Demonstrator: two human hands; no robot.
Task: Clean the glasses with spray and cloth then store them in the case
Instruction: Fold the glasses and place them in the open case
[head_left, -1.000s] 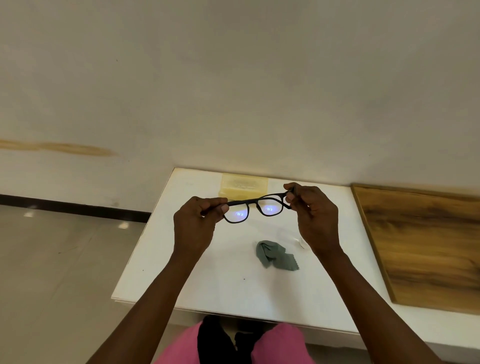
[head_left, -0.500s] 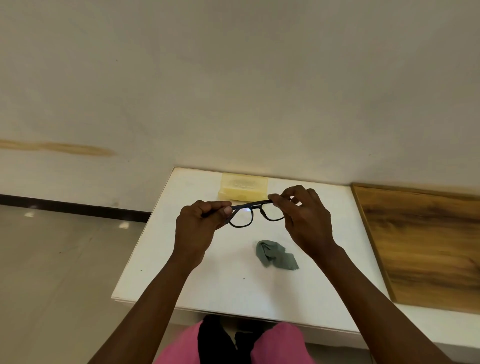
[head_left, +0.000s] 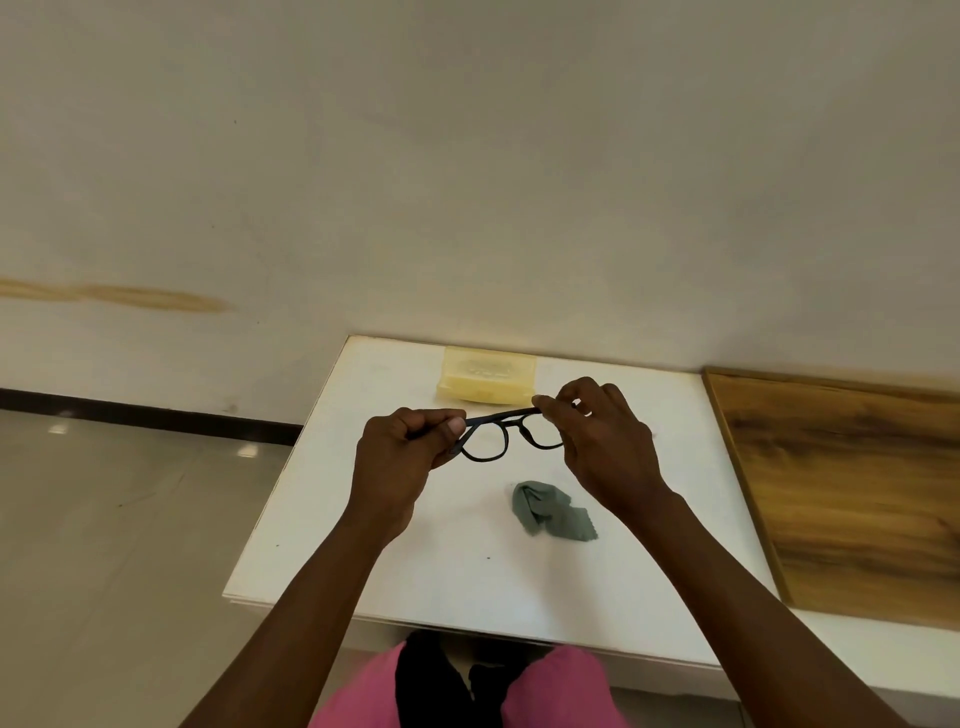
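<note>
Glasses (head_left: 511, 434) between both gripping hands

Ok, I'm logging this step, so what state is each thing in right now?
Glasses: held above the table, one end in each hand.
Left hand: grips one end.
Right hand: pinches the other end.
Cloth: crumpled on the white table, untouched.
Yellow case: closed, by the wall.

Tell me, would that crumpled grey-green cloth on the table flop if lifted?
Probably. The cloth lies bunched in soft folds on the white table, so it likely droops from a pinch. It looks thin and light, so a push would likely slide or bunch it, not roll it.
</note>
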